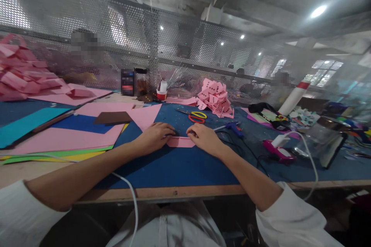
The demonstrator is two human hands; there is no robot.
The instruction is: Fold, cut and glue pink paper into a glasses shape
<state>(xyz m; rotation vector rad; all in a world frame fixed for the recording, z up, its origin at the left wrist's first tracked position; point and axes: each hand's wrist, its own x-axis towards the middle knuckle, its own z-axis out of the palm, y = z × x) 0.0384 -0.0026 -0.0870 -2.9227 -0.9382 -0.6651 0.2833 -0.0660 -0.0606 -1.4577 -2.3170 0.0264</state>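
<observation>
A small pink folded paper piece (181, 142) lies flat on the blue mat, with slanted ends and a crease running along its length. My left hand (156, 137) has its fingers curled over the piece's left end. At the right end, my right hand (205, 138) bends its fingers down onto the paper, thumb and forefinger close together. Something dark shows at the fingertips, too small to make out. Just beyond the hands lie scissors (198, 117) with yellow and red handles. A blue glue gun (235, 129) rests beyond my right hand.
Pink, green and yellow sheets (95, 139) are stacked at left, near a large pink paper heap (23, 73). Dotted pink pieces (216, 98) are piled at the back. A magenta power strip (278, 152) and white cables lie right. A perforated metal screen (174, 46) stands behind.
</observation>
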